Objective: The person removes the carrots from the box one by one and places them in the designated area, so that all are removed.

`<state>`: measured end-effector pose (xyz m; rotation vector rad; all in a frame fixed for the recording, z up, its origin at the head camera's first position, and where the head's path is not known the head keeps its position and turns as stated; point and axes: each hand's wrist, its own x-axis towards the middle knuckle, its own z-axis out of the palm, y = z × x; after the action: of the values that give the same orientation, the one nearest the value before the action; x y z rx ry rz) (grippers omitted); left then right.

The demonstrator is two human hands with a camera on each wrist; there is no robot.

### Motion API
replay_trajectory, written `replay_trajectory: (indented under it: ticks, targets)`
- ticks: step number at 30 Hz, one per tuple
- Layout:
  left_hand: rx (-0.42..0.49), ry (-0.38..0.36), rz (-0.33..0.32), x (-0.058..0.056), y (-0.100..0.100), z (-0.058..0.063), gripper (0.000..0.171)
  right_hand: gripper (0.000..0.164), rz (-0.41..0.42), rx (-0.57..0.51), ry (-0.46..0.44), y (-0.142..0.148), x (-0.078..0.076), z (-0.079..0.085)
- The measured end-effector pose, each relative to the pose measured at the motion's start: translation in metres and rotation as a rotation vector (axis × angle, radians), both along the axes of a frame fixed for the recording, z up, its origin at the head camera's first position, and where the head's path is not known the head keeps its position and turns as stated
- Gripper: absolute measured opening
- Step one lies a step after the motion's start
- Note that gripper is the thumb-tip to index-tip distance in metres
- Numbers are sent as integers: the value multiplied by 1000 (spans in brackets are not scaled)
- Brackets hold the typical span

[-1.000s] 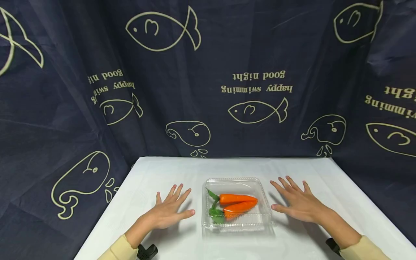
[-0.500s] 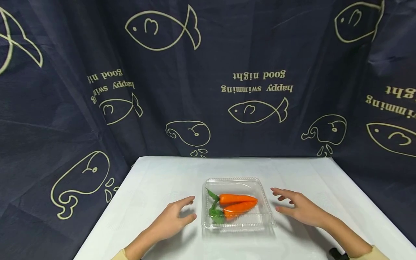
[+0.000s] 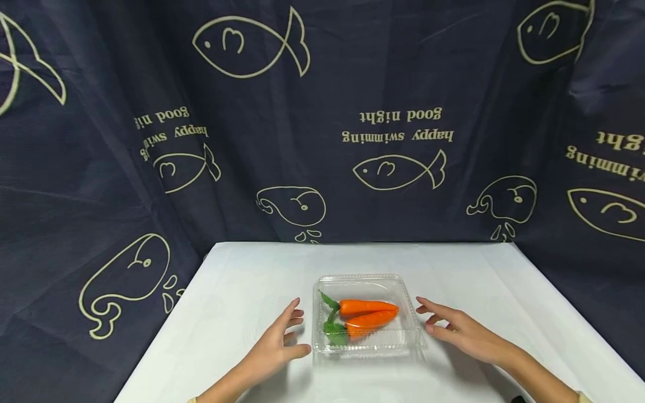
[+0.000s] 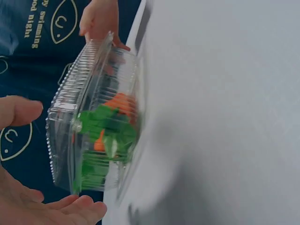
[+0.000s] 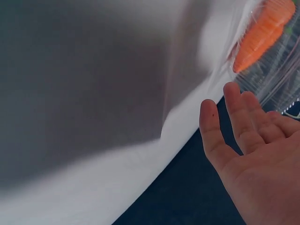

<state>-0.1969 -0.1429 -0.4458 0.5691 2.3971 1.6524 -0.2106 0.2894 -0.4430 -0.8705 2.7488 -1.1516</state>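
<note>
A clear plastic clamshell box (image 3: 373,284) sits closed on the white table. Inside it lie two orange carrots (image 3: 370,320) with green leafy tops (image 3: 335,332) toward the left. My left hand (image 3: 274,347) is just left of the box, thumb and fingers spread apart, holding nothing. In the left wrist view, the thumb and fingers of that hand flank the box's near side. My right hand (image 3: 456,331) is at the box's right side, fingers loosely bent and holding nothing. Whether its fingertips touch the plastic, I cannot tell.
A white cloth covers the table (image 3: 252,268). Behind it and along both sides hangs a dark blue curtain (image 3: 322,123) printed with fish, whales and upside-down lettering.
Both hands were spread flat above the table on either side of the box. They have turned with palms facing inward and come closer to its sides. The box has not moved.
</note>
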Motion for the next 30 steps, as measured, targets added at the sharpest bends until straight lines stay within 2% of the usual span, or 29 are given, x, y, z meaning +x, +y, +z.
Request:
replay_trajectory:
  ticks: [6, 10, 16, 23, 30]
  targets:
    - [48, -53, -57, 2, 4, -6, 112, 68, 47, -10, 18, -2, 3, -8]
    - [57, -54, -40, 1, 7, -8, 115, 72, 31, 10, 21, -5, 4, -10]
    - [21, -56, -15, -1, 12, -12, 120, 75, 10, 42, 13, -7, 5, -14]
    - [13, -82, -10, -2, 17, -19, 114, 80, -3, 74, 26, -11, 6, -15]
    - [37, -95, -14, 1, 23, -20, 111, 88, -40, 116, 87, -13, 7, -19]
